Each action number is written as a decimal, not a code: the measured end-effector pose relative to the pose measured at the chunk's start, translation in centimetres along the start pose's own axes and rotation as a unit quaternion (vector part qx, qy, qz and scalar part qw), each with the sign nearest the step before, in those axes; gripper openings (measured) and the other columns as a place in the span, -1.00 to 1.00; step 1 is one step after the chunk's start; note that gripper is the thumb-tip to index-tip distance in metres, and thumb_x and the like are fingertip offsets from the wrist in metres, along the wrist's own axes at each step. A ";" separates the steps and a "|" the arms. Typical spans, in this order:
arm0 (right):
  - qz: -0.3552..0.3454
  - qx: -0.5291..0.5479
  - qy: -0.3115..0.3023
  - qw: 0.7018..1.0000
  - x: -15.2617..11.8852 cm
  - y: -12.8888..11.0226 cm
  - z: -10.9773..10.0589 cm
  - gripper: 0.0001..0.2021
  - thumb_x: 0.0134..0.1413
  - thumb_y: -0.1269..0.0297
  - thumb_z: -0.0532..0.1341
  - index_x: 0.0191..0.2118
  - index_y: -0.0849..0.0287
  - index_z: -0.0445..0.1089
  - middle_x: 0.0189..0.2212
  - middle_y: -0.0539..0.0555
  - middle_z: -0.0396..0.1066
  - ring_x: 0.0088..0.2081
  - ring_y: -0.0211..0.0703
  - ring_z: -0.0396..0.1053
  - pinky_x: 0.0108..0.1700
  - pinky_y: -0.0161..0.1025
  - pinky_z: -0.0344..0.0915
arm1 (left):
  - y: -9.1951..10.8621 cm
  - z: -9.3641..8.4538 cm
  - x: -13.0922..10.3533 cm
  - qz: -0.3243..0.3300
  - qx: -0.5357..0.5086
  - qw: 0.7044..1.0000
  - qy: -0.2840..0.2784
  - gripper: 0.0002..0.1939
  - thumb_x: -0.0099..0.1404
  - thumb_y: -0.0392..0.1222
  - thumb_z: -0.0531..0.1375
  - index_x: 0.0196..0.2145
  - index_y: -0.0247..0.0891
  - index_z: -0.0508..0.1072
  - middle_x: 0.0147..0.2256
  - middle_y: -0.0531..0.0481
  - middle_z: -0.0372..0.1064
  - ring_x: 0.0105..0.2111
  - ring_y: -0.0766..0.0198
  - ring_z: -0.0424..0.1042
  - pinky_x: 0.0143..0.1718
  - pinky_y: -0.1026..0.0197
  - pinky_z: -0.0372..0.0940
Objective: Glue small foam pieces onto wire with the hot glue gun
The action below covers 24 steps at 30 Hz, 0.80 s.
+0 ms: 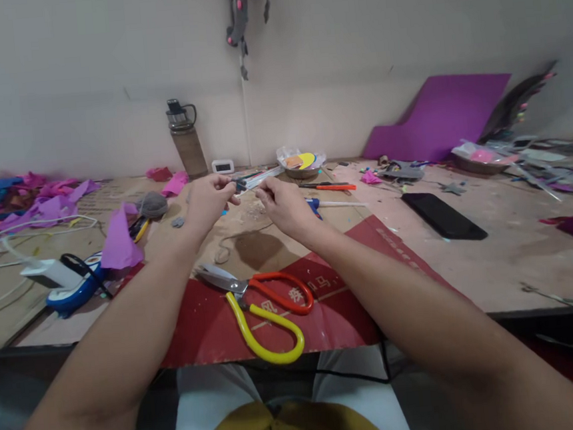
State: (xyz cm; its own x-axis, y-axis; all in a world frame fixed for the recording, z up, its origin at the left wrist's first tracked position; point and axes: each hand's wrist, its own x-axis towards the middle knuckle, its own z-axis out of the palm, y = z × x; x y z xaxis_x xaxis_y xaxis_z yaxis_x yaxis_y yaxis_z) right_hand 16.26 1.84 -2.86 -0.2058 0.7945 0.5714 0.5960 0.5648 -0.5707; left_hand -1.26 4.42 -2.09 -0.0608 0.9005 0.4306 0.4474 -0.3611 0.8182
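Note:
Both hands are raised over the far middle of the table, a short gap apart. My left hand point(211, 200) is closed, its fingertips pinching a small dark piece point(239, 184) whose kind I cannot make out. Thumb and fingers of my right hand point(284, 203) are pressed together; whatever they hold is too small to name. Thin white sticks point(266, 175) lie just behind the fingertips. Nearer to me, scissors point(243, 287) with one red and one yellow handle rest partly spread on a red printed sheet point(335, 318). A thin cord point(222, 253) lies beyond them.
A water bottle point(187, 143) stands by the wall, left of a bowl point(303, 170). At left are a power strip point(75, 290), a grey yarn ball point(152, 204) and purple scraps point(121, 239). To the right lie a phone point(444, 216), an orange cutter point(335, 186) and purple sheet point(445, 114).

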 end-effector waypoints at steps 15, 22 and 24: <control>-0.233 0.030 -0.156 0.959 -4.2 -5.5 1.1 -0.80 0.28 0.35 0.05 -0.29 0.20 0.40 -0.30 0.11 0.45 -0.27 -0.21 0.31 -0.20 -0.30 0.19 | -1.5 -1.8 1.5 -0.199 -0.327 0.914 0.136 -0.93 0.18 -0.38 0.17 -0.46 -0.33 0.36 -0.52 -0.01 0.43 -0.56 0.40 0.46 -0.58 0.43 0.24; -0.340 0.043 -0.190 0.920 -6.0 -7.0 0.7 -0.78 0.30 0.33 0.02 -0.27 0.19 0.40 -0.34 0.09 0.46 -0.33 -0.24 0.34 -0.29 -0.31 0.22 | -2.2 -2.4 2.0 -0.223 -0.356 0.897 0.139 -0.88 0.22 -0.38 0.17 -0.48 -0.29 0.39 -0.53 0.01 0.43 -0.56 0.42 0.42 -0.52 0.41 0.31; -0.307 0.100 -0.187 0.928 -5.8 -7.0 0.2 -0.81 0.28 0.32 0.06 -0.27 0.18 0.41 -0.34 0.07 0.47 -0.32 -0.26 0.36 -0.27 -0.34 0.25 | -2.9 -2.6 2.2 -0.197 -0.327 0.915 0.128 -0.88 0.21 -0.33 0.19 -0.49 -0.26 0.38 -0.53 0.01 0.43 -0.53 0.38 0.44 -0.48 0.36 0.34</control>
State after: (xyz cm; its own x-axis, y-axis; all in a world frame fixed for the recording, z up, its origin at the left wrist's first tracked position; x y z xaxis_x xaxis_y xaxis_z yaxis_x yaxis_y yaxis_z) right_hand 13.10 -6.68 -2.24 -0.7353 0.3108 0.6023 0.1296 0.9367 -0.3252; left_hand -4.96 6.83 -2.53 -0.3461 0.9363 0.0596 -0.2798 -0.1637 0.9460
